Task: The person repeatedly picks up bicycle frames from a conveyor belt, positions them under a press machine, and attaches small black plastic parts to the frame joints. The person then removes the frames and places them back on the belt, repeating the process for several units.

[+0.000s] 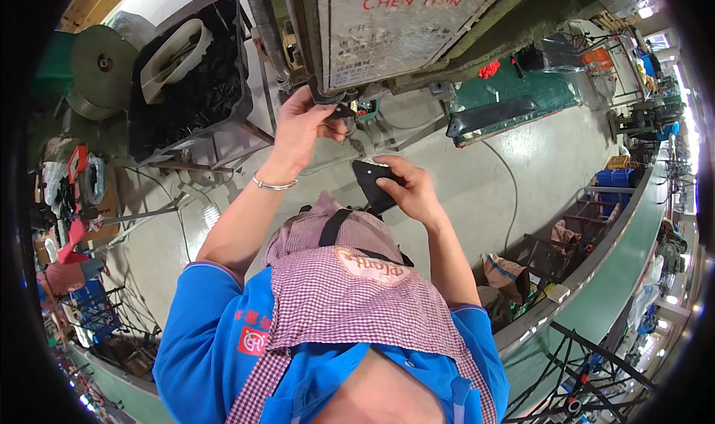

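Observation:
My left hand is raised to the underside of a machine with a worn white panel. Its fingers are curled and pinch a small dark piece, partly hidden by the fingers and the machine's lower end. My right hand, lower and to the right, grips a flat black piece between thumb and fingers. Small light spots, seemingly holes, show near that piece's upper edge. Both hands are apart from each other, above my checkered apron.
On the left, a black bin holds many black pieces and a white curved tray. A green-topped table at the far right carries a long black item. A cable crosses the floor; a long green bench curves along the right.

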Available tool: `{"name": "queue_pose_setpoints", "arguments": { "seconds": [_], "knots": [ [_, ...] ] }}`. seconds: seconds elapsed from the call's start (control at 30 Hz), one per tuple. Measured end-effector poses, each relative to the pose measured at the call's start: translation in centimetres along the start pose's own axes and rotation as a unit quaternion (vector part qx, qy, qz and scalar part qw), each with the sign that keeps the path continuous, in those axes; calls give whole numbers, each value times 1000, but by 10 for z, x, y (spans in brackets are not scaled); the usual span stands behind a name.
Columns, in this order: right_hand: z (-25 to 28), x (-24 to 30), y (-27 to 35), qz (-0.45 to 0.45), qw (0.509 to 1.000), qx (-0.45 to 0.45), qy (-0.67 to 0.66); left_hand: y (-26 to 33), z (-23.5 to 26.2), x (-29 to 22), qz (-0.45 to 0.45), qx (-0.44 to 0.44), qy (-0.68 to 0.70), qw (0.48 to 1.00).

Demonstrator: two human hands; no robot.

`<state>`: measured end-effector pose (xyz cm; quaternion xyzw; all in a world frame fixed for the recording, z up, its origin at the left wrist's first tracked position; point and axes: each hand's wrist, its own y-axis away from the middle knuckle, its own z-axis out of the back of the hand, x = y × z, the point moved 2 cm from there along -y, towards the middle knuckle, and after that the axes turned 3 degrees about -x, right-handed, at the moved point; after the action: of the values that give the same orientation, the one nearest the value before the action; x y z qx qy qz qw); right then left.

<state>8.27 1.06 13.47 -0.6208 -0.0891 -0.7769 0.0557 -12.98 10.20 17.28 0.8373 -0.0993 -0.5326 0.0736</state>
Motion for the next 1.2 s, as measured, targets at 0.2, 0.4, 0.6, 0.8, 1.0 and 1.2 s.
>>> {"name": "queue_pose_setpoints", "arguments": {
  "seconds": [0.2,0.4,0.6,0.8,1.0,1.2],
  "knots": [
    [-5,25,-15,31,999,7,20,-11,-4,13,41,-21,-49,998],
    [-21,44,-52,75,995,-60,-26,-18,13,30,51,-28,-80,995],
    [-37,58,-76,70,980,-181,-32,-18,14,33,51,-28,-58,997],
    [-37,53,-81,110,969,-218,26,-27,26,45,17,-35,-32,999],
    [-35,28,-82,83,972,-218,33,-31,42,52,-148,-33,-325,934],
    [28,9,-74,-33,994,-6,-104,-4,7,35,-290,-33,-637,714]
  ]
}}
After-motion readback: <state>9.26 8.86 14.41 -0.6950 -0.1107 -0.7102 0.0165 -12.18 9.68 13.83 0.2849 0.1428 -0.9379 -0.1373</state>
